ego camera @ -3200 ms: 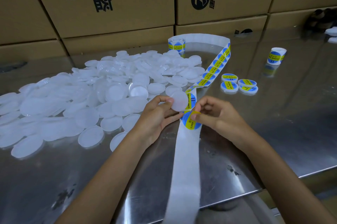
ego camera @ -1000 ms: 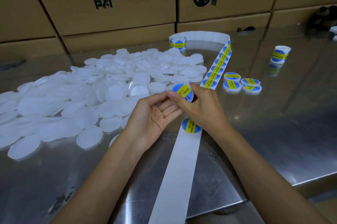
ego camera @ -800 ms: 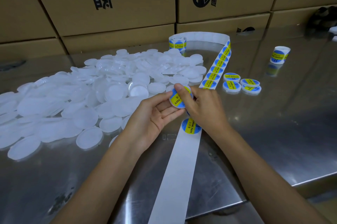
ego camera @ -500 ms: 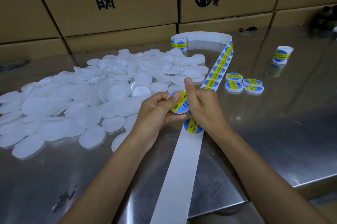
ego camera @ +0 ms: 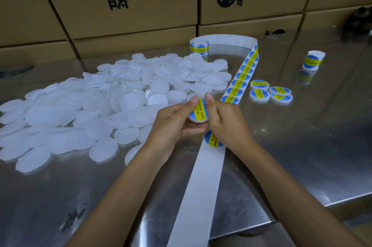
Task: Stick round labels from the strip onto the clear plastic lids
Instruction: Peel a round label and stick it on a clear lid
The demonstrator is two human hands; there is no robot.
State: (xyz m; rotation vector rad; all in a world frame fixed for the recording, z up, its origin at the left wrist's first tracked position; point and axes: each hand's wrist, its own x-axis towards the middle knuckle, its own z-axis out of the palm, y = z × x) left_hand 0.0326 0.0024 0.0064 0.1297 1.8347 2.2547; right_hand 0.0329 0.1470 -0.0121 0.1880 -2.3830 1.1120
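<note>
Both hands hold one clear lid (ego camera: pixel 198 113) with a blue and yellow round label on its top. My left hand (ego camera: pixel 175 121) cups it from below and the left. My right hand (ego camera: pixel 225 122) grips its right side, and both thumbs press on the label. The label strip (ego camera: pixel 242 77) runs from a roll (ego camera: pixel 199 46) at the back, curves round and passes under my hands. One label (ego camera: pixel 212 140) remains on the strip just below my right hand; nearer me the backing (ego camera: pixel 199 196) is bare. A large heap of plain lids (ego camera: pixel 100 110) lies to the left.
Three labelled lids (ego camera: pixel 270 94) lie to the right of the strip. A second small label roll (ego camera: pixel 313 60) stands at the far right. Stacked cardboard boxes (ego camera: pixel 120 1) wall the back of the steel table (ego camera: pixel 312 146), whose front edge runs at the lower right.
My right hand peeled a label off the strip and laid it on the lid in my left hand. Both thumbs have since come onto the label.
</note>
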